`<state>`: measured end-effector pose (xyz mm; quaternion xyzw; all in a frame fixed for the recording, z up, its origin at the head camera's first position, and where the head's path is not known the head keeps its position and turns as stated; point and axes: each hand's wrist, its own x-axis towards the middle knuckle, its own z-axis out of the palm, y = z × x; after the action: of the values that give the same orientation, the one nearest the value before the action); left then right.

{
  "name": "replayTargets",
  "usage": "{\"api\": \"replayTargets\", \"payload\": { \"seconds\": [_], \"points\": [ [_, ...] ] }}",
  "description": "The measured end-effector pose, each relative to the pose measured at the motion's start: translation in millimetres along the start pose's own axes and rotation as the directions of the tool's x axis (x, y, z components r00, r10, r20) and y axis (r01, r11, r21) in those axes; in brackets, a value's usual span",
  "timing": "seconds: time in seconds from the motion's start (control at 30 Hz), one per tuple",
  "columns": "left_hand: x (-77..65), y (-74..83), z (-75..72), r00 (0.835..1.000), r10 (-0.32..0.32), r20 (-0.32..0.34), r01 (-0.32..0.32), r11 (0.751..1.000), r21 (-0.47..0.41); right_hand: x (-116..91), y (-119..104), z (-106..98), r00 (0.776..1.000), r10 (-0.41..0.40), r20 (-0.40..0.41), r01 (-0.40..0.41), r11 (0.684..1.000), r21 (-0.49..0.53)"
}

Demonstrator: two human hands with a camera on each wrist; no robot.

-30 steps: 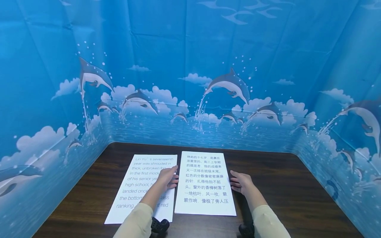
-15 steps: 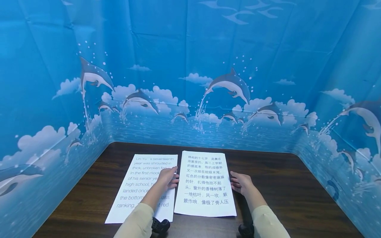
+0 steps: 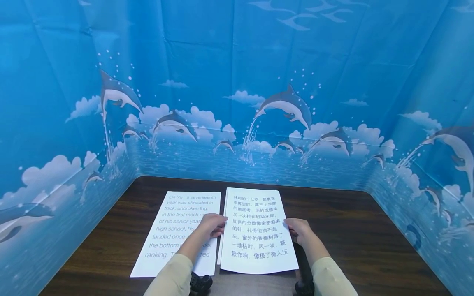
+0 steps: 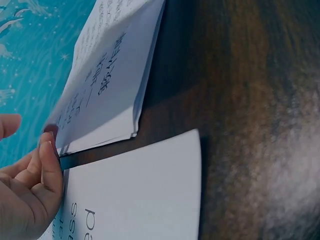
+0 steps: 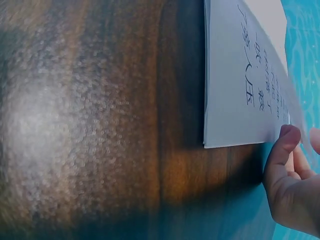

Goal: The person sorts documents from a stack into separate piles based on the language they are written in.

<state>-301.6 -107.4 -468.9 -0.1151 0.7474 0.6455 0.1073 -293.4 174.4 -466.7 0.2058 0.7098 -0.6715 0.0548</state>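
Note:
A white paper sheet (image 3: 259, 263) printed with Chinese text is held by both hands at its side edges, bowed, its near edge curved. My left hand (image 3: 212, 225) pinches the left edge, seen closer in the left wrist view as bent fingers (image 4: 50, 160) at the lifted margin. On the right edge my right hand (image 3: 301, 231) pinches with the thumb (image 5: 286, 142) on the printed face. Beneath it lies more white paper (image 3: 219, 251), a strip showing at the left. English-printed paper (image 3: 155, 263) lies flat to the left, partly under my left forearm.
The dark wood table (image 3: 363, 238) extends on both sides of the papers. A blue curtain (image 3: 207, 61) printed with dolphins stands around its back and sides. A black strap device sits at each wrist.
Both hands have moved inward and now pinch the side edges of the Chinese-printed sheet. That sheet has lifted and shifted slightly toward me and right, uncovering paper beneath.

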Motion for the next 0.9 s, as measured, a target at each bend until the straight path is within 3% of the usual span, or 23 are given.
{"api": "replayTargets", "payload": {
  "seconds": [0.3, 0.5, 0.9],
  "points": [
    [-6.6, -1.0, 5.6, 0.997, 0.063, 0.05, -0.066, 0.996, 0.06, 0.2, 4.3, 1.3, 0.998, -0.038, 0.055, 0.043, 0.994, -0.098],
    [-10.6, -1.1, 8.6, 0.996, 0.088, 0.029, -0.09, 0.993, 0.078, -2.5, 4.6, 1.4, 0.997, -0.034, 0.065, 0.04, 0.995, -0.096],
    [-6.9, -5.5, 9.7, 0.997, 0.075, -0.016, -0.073, 0.992, 0.1, -3.2, 6.3, 2.6, 0.999, -0.042, 0.034, 0.046, 0.992, -0.115]
  ]
}}
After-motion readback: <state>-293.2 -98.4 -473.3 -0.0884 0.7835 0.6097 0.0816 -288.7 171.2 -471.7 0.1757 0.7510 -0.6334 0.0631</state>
